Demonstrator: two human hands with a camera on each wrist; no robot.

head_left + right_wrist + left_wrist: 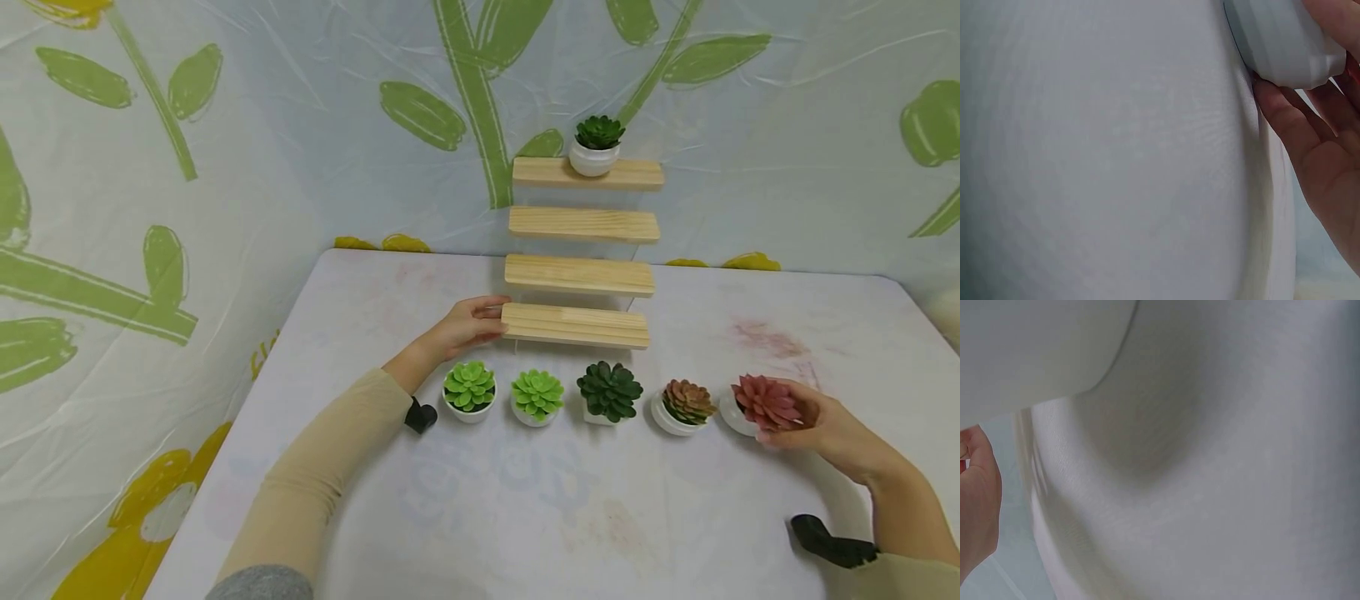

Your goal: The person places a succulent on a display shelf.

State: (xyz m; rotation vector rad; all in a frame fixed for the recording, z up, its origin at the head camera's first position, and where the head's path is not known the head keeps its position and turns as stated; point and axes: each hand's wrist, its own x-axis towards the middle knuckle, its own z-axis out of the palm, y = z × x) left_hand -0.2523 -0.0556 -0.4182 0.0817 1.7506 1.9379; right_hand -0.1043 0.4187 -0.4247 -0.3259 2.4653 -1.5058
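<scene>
My left hand (465,327) grips the left end of the lowest tier (576,327) of a wooden display shelf. At the right, the red succulent (765,402) leans in its white pot, held by my right hand (832,429) with fingers round its right side. The right wrist view shows that pot (1282,44) close up, with fingertips at its rim and the table. To its left, in a row, stand a brownish succulent (687,402), a dark green one (610,392) and two bright green ones, the middle one (537,396) and the leftmost (469,387).
Another green succulent in a white pot (595,158) sits on the top tier (540,173). The shelf rises in several steps near the back edge of the white-covered table (510,533). A curtain with printed leaves (420,117) hangs behind.
</scene>
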